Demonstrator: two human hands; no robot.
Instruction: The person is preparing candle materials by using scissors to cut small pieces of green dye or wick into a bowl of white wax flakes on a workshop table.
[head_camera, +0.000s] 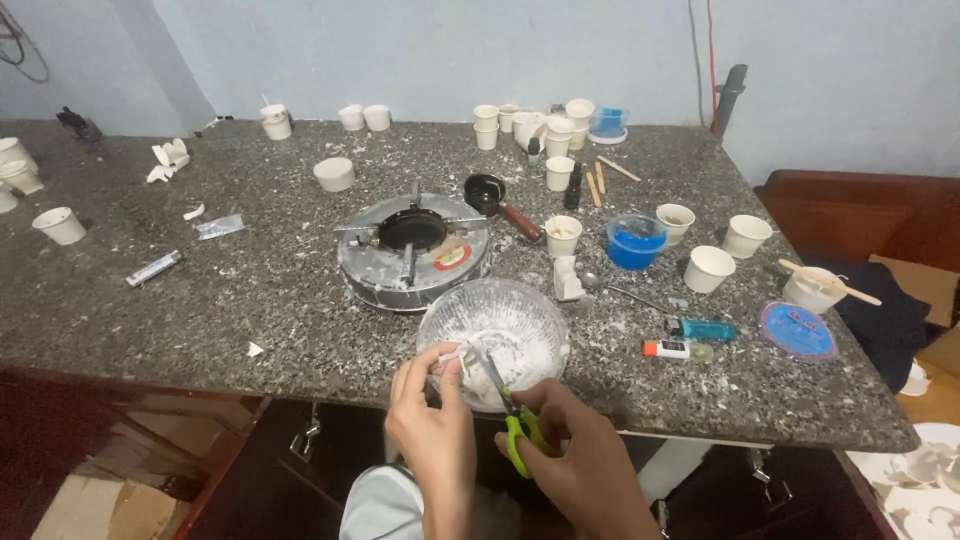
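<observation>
A speckled granite table is carrying a round metal burner at its centre, with a clear glass bowl sitting just nearer, at the near edge. Over that bowl, the left hand is pinching a small white piece, while the right hand is gripping green-handled scissors, blades pointing at the piece.
</observation>
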